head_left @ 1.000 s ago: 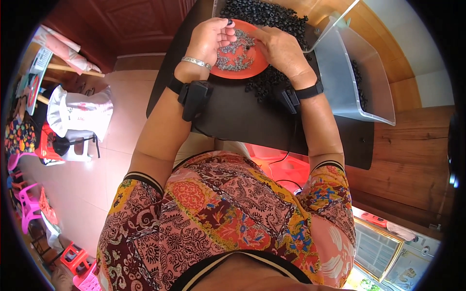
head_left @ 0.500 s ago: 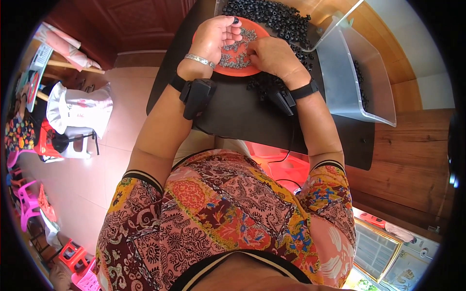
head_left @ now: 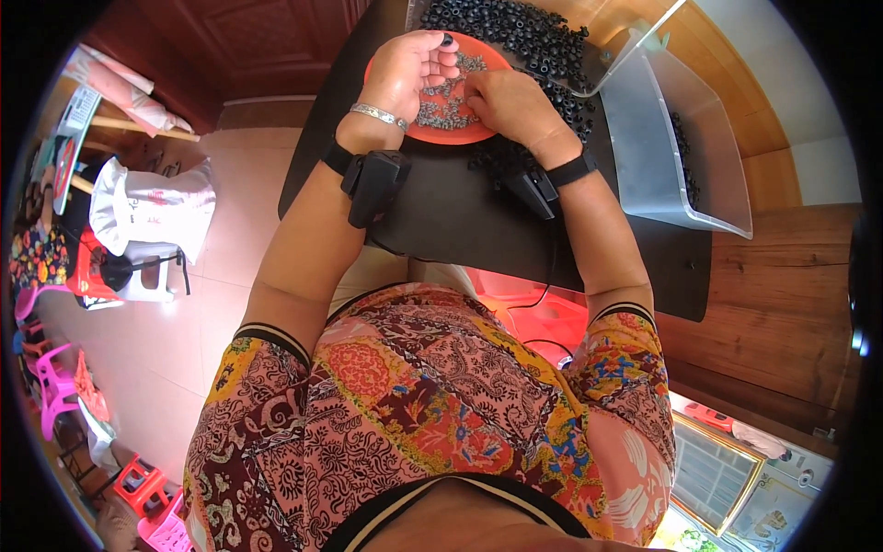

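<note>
My left hand [head_left: 409, 72] is above the far left of a round orange-red plate [head_left: 451, 134]. Its thumb and forefinger pinch a small black round plastic part [head_left: 447, 40], the other fingers curled with the palm partly turned up. Scattered on the plate are many tiny silvery metal pieces [head_left: 445, 114]. Over the plate's right side, my right hand [head_left: 517, 103] has its fingers bent down and pressed together near those pieces. What its fingertips hold, if anything, is too small and hidden to make out.
Many black round parts [head_left: 515, 26] fill a clear tray behind the plate, with more on the dark tabletop [head_left: 441, 198] under and beside my right hand. A translucent plastic bin [head_left: 655, 175] stands on the right with some black parts inside. A black cable hangs at the table's front edge.
My right hand has shifted slightly up and to the left over the plate, toward my left hand. My left hand and its black part stay in place.
</note>
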Demonstrator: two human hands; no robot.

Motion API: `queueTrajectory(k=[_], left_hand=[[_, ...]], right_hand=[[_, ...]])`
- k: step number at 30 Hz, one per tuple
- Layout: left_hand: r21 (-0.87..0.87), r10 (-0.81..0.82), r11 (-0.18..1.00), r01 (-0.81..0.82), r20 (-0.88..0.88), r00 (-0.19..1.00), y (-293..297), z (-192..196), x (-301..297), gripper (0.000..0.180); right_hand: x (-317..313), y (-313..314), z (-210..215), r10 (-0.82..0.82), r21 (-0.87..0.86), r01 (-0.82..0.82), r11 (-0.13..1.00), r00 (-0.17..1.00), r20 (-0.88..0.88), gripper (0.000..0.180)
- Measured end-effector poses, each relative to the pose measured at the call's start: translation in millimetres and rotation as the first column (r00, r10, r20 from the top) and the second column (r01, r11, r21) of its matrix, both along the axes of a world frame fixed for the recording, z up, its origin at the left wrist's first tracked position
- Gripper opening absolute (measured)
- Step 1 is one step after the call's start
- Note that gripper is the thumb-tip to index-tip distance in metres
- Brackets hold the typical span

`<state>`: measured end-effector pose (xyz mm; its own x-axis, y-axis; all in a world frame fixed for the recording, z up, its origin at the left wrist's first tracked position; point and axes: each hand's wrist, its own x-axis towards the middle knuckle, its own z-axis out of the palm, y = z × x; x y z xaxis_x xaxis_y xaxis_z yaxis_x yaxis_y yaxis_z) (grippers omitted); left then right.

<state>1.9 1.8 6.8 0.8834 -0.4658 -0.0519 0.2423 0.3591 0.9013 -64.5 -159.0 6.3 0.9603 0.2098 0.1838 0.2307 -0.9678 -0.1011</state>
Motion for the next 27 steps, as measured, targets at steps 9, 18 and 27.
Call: queueTrajectory(k=[9,18,27], left_hand=[[-0.004,-0.036,0.999,0.036,-0.014,0.999,0,-1,1,0.022],[-0.140,-0.352,0.932,0.335,-0.119,0.928,-8,-1,-19,0.020],[-0.165,-0.349,0.929,0.330,-0.103,0.931,-10,-4,-18,0.020]], right_hand=[[6,-16,8,-0.013,0.565,0.052,0.823,0.997,-0.073,0.020],[-4,-17,30,0.081,0.979,-0.098,0.177,0.993,0.084,0.007],[-9,-10,34,0.122,0.939,-0.186,0.288,0.980,0.157,0.005]])
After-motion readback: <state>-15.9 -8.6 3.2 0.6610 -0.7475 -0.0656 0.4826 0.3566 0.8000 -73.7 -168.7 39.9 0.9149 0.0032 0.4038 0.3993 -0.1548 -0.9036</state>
